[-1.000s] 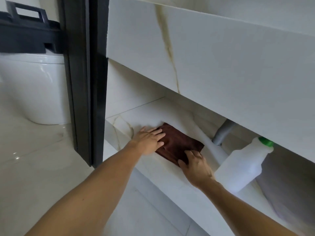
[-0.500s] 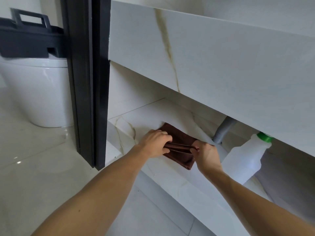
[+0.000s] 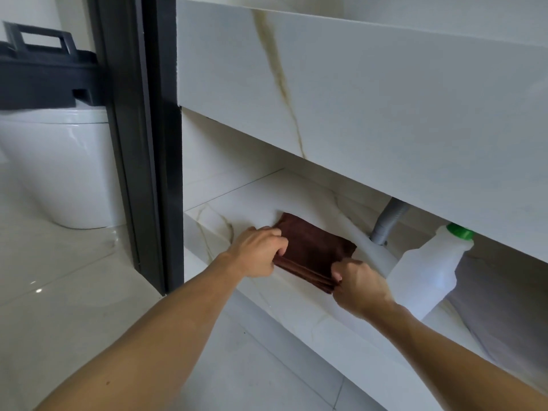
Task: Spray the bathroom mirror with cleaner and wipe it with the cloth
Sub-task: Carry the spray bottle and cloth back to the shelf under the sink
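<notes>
Gripping folded cloth edge, 2 hands: left hand, right hand

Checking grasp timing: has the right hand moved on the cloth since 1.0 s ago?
Yes. The right hand, earlier flat on the brown cloth, now pinches its near corner, nearer the white bottle.

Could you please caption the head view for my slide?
Both hands, left and right, grip the cloth on the shelf beside the bottle.

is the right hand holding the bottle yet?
No, the right hand pinches the folded brown cloth; the white bottle stands untouched beside it.
</notes>
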